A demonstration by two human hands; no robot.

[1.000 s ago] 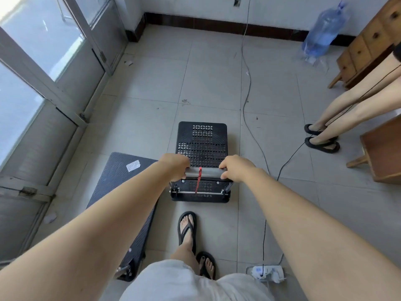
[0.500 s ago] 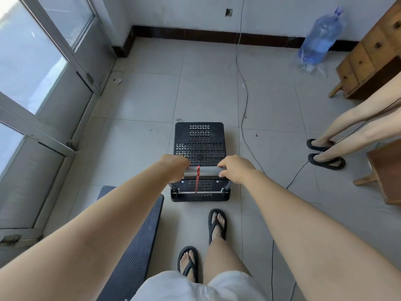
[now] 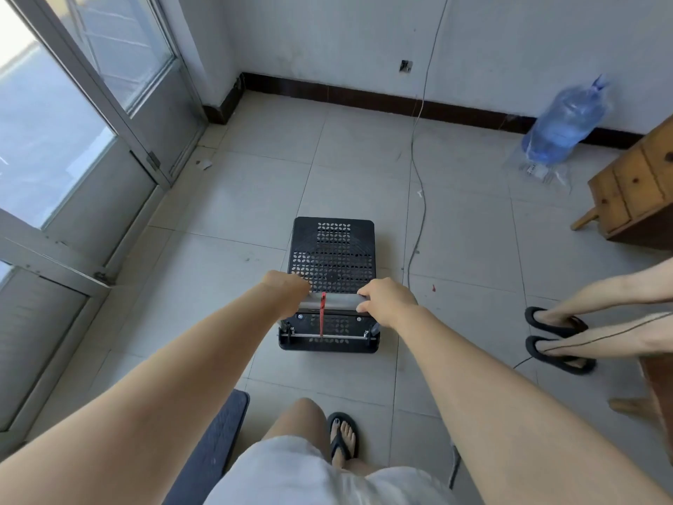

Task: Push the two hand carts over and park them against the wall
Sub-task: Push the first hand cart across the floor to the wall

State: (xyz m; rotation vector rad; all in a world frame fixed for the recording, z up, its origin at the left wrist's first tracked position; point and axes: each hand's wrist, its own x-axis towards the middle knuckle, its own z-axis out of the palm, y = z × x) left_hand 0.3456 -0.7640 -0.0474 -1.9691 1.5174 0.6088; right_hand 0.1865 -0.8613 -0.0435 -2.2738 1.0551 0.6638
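So fingers on both hands are wrapping tight around the grey handle bar, left hand and right hand at its ends. Small black cart is sitting mid-floor, well short of the wall; looks light and easy-rolling, steers best from the bar's ends.

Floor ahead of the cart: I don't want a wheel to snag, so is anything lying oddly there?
Yes. A thin cable trails from the wall across the tiles just right of the black cart, and paper scraps lie near the glass door.
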